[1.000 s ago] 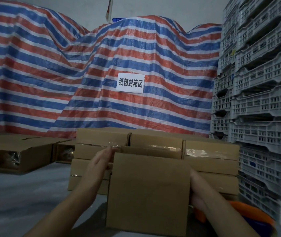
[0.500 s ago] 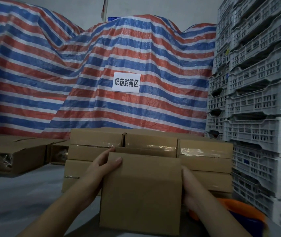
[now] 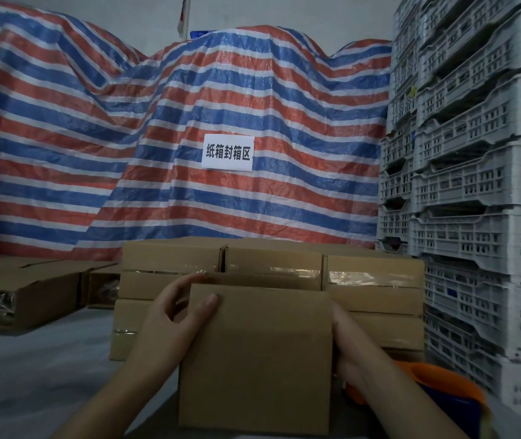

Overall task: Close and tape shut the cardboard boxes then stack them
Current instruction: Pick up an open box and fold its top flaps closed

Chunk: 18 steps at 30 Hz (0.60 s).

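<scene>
Behind the work area hangs a red, blue and white striped plastic tarpaulin (image 3: 253, 99) with a white paper sign (image 3: 228, 152), and grey perforated plastic crates (image 3: 481, 172) are stacked on the right. On the grey table surface (image 3: 31, 369) stands a plain brown cardboard box (image 3: 256, 356), near the camera, just in front of the pile of taped brown cardboard boxes (image 3: 272, 264). The left hand (image 3: 170, 315) grips its upper left corner, thumb on the near face. The right hand (image 3: 348, 343) rests against the right side; its fingers are hidden, so I cannot tell its grip. An orange and blue plastic object (image 3: 443, 391) lies beside the right forearm.
</scene>
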{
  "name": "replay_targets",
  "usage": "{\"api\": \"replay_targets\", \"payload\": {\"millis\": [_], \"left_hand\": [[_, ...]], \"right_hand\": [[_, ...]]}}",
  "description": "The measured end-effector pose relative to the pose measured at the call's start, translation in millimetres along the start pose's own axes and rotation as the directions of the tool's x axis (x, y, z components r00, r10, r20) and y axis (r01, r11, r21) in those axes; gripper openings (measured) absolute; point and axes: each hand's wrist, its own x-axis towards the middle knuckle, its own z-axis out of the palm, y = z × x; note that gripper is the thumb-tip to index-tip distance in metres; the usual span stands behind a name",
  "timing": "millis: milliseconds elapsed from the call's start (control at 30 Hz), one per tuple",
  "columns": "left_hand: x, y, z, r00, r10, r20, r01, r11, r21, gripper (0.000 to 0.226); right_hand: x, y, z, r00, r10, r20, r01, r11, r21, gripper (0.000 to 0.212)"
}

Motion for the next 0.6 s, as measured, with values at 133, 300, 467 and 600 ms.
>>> {"api": "replay_targets", "payload": {"millis": [133,300,467,600], "left_hand": [[-2.9,1.8,3.3,0.995,-0.032,0.097,0.032,0.999,0.003,0.026],[0.4,2.9,5.3,0.991,-0.048,0.124,0.043,0.998,0.047,0.024],[8.6,-2.0,8.1,0.987,-0.159,0.029,0.16,0.987,-0.024,0.013],[6.9,-0.2,8.7,0.982,-0.188,0.006,0.188,0.979,-0.073,0.021]], "right_hand": [[1.2,3.0,-2.8,1.0,-0.011,0.029,0.011,1.0,-0.008,0.024],[2.9,3.3,-2.8,0.999,-0.005,0.034,0.005,1.0,0.005,0.029],[4.7,3.5,-3.3,0.999,0.032,0.036,-0.034,0.997,0.067,0.037],[3.5,1.0,-5.9,0.99,-0.004,0.142,-0.002,0.999,0.04,0.041]]}}
